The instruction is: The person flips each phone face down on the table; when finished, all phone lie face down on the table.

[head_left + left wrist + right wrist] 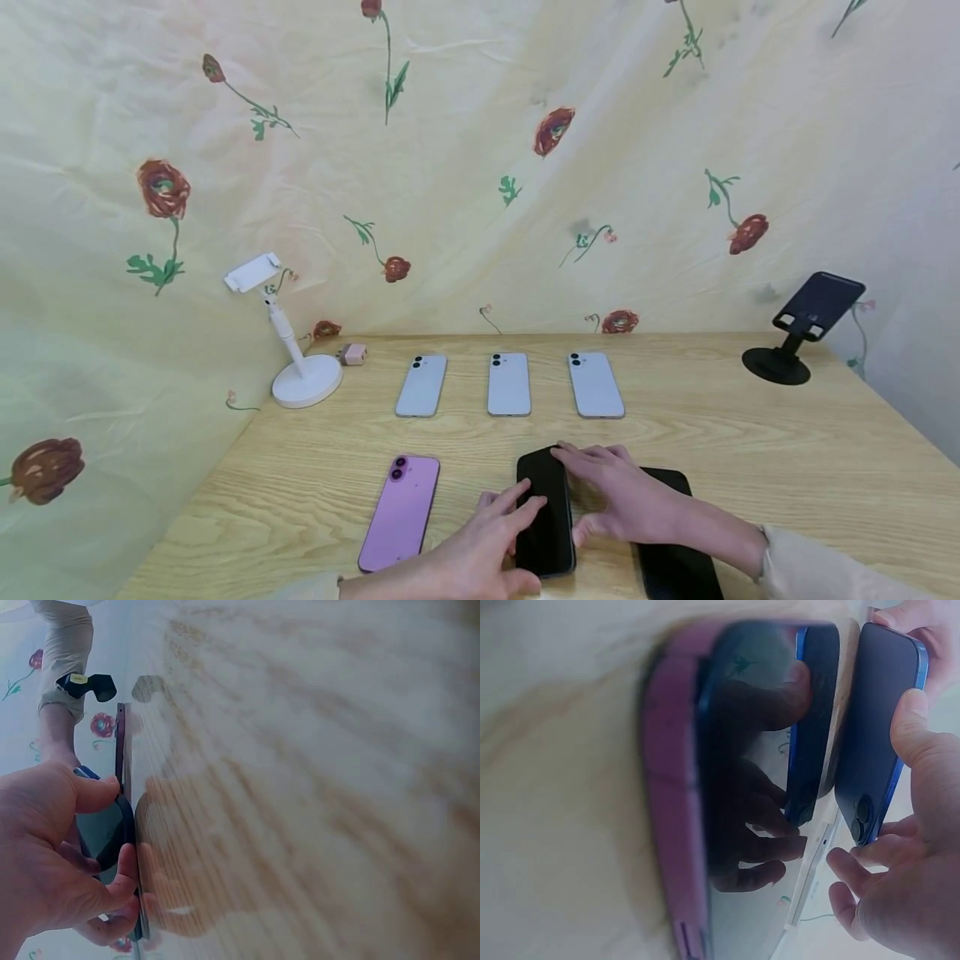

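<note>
A dark blue smartphone (551, 537) is in front of me, its black screen facing up in the head view. My left hand (483, 550) holds its near end, fingers over the screen and thumb by the lower edge. My right hand (622, 500) grips the far end and right edge. The right wrist view shows the phone's blue back (874, 712) tilted up, camera lenses at the lower corner, the thumb on its edge. Under my right forearm lies another smartphone (678, 562), black screen up; its frame (671, 750) looks pink-purple close by.
A purple phone (401, 512) lies back up on the left. Farther back sit three pale phones (422, 387), (509, 385), (596, 386) in a row. A white phone stand (306, 382) and a pink charger (353, 355) are at back left, a black phone stand (776, 365) at back right.
</note>
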The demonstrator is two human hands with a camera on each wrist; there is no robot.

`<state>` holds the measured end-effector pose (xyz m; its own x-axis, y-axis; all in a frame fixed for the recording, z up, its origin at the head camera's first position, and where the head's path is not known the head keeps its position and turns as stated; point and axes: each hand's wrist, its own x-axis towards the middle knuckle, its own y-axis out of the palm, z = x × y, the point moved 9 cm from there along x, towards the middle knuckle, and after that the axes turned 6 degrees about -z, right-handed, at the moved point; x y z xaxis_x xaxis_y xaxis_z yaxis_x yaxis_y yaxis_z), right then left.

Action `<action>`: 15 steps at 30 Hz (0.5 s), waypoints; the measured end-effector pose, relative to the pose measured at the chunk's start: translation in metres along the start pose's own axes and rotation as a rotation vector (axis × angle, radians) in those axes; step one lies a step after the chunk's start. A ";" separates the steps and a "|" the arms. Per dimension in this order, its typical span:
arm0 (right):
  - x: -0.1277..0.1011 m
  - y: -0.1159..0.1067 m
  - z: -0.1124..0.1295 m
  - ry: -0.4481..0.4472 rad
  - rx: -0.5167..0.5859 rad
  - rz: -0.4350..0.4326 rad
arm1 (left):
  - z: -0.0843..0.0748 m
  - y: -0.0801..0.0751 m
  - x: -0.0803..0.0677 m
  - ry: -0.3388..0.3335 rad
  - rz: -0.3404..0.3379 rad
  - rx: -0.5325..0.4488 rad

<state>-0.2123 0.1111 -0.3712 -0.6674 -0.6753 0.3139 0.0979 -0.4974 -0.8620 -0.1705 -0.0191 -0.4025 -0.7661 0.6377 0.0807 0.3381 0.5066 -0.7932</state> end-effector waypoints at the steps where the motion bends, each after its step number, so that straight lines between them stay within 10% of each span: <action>1: 0.000 0.000 0.000 -0.001 0.007 -0.005 | 0.000 0.000 0.000 -0.005 0.002 -0.005; 15: 0.005 -0.008 0.008 0.007 0.071 -0.058 | -0.002 -0.004 -0.003 0.022 -0.020 0.009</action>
<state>-0.2108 0.1072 -0.3599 -0.6783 -0.6410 0.3593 0.1111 -0.5728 -0.8121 -0.1689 -0.0217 -0.3983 -0.7604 0.6401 0.1096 0.3181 0.5142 -0.7965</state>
